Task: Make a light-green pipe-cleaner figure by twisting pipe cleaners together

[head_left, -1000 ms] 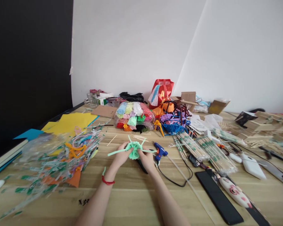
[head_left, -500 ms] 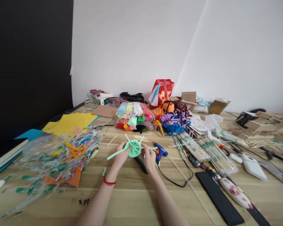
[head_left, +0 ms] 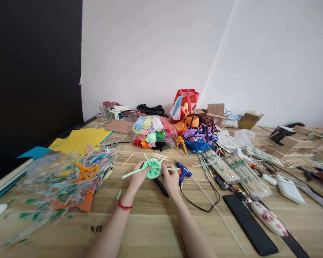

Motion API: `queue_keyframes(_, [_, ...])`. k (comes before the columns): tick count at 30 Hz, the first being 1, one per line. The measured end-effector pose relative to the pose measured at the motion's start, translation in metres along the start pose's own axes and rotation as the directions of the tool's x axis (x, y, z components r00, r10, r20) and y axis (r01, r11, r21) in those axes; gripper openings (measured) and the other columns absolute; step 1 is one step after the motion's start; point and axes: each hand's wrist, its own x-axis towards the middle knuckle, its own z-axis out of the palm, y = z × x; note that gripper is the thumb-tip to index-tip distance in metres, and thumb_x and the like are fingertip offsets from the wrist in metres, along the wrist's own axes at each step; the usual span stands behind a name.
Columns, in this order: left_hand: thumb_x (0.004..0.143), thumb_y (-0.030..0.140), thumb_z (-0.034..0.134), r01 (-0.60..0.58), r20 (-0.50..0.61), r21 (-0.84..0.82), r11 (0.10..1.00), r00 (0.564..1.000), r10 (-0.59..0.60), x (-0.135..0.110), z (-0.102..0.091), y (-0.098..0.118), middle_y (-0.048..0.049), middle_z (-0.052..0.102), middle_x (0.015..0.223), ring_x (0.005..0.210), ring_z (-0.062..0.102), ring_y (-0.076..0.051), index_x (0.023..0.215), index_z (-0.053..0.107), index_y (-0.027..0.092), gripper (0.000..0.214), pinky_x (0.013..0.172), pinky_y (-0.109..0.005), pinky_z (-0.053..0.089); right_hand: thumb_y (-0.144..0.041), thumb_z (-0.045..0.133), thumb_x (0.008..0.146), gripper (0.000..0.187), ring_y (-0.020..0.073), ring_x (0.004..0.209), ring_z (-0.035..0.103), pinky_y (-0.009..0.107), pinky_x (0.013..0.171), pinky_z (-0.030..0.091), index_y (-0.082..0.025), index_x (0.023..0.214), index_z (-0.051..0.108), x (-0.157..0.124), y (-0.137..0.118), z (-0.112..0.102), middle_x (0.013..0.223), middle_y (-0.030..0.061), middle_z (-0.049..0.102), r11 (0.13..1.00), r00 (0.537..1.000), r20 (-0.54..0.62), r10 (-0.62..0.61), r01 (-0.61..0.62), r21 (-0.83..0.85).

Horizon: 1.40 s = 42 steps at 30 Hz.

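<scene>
Fuzzy mint-green pipe-cleaner bundle [head_left: 153, 169], round with thin stems radiating outward, above the wooden counter [head_left: 150, 229]. Left hand [head_left: 138, 174] and right hand [head_left: 171, 178] flank it, fingers closed on its sides. Blue plastic glue gun [head_left: 183, 172] lies just right.

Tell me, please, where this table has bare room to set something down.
The table is bare along its near edge, from the wrapper pile to the black slab, beside the forearms. Behind the green craft piece, around the glue gun and skewer bundles, it is crowded.
</scene>
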Motion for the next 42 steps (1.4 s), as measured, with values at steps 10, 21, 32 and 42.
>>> queue_keyframes(10, [0.075,0.050,0.055,0.161,0.231,-0.298,0.941,0.969,-0.092,-0.008,0.001,0.018,-0.0084,0.072,0.083,0.077,0.065,-0.023,0.095,0.067,0.012,0.044,0.070,-0.032,0.049,-0.043,0.055,0.075,0.023,0.0132,0.050,0.052,0.024,0.052,0.040,-0.020,0.074,0.049,0.004,0.006,0.000,0.057,-0.0038,0.055,0.989,0.999,-0.006,-0.037,0.036,-0.143])
queue_keyframes(21, [0.072,0.025,0.061,0.317,0.486,-0.302,0.899,0.863,-0.141,-0.011,-0.014,0.031,-0.0052,0.068,0.106,0.094,0.063,-0.021,0.111,0.060,0.019,0.039,0.082,-0.031,0.047,-0.040,0.056,0.075,0.021,0.0152,0.055,0.056,0.024,0.053,0.042,-0.020,0.076,0.049,0.007,0.015,-0.001,0.061,-0.0013,0.058,0.986,0.996,-0.057,-0.075,0.065,-0.154])
queue_keyframes(32, [0.076,0.041,0.057,0.107,0.408,-0.218,0.970,0.913,-0.009,-0.003,-0.007,0.013,-0.0062,0.067,0.107,0.106,0.057,-0.024,0.110,0.060,0.019,0.041,0.093,-0.038,0.041,-0.038,0.055,0.076,0.019,0.0136,0.053,0.053,0.023,0.051,0.042,-0.020,0.073,0.048,0.005,0.011,-0.001,0.060,-0.0021,0.055,0.982,0.993,-0.043,-0.114,0.106,-0.159])
queue_keyframes(42, [0.081,0.034,0.047,-0.097,0.232,0.045,0.994,0.969,0.084,-0.003,-0.005,0.007,-0.0097,0.067,0.105,0.103,0.058,-0.024,0.106,0.061,0.015,0.034,0.088,-0.037,0.043,-0.035,0.056,0.071,0.018,0.0108,0.049,0.047,0.021,0.048,0.039,-0.021,0.070,0.045,0.002,0.011,0.003,0.059,-0.0045,0.051,0.971,0.985,-0.005,-0.170,0.167,-0.171])
